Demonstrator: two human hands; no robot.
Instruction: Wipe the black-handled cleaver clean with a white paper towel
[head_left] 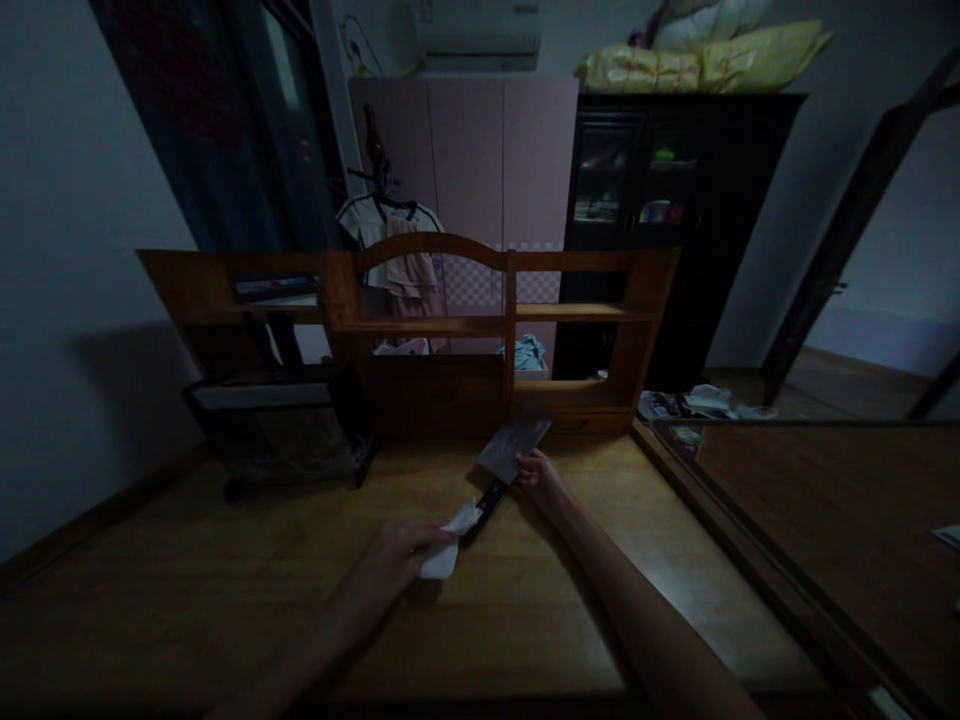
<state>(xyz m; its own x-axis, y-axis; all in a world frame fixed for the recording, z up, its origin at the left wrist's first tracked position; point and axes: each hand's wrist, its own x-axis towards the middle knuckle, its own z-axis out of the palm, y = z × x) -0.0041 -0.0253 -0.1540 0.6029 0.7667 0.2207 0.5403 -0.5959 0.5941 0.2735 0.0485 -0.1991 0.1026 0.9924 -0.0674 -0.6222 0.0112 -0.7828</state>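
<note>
A cleaver (514, 446) with a broad grey blade and a black handle (490, 498) is tilted over the wooden desk, blade pointing away from me. My right hand (541, 484) pinches the blade near its lower right edge, close to the handle. In my left hand (409, 548) is a white tissue (441, 560), pressed between the fingers. The tissue's upper end touches or overlaps the lower part of the handle. My left fingertips are partly hidden behind the tissue.
A black knife rack (274, 420), with dark handles rising from it, stands at the left of the desk (315, 590). A wooden shelf unit (427, 325) runs along the back. To the right lies a brown wooden surface (817, 500) with a raised edge.
</note>
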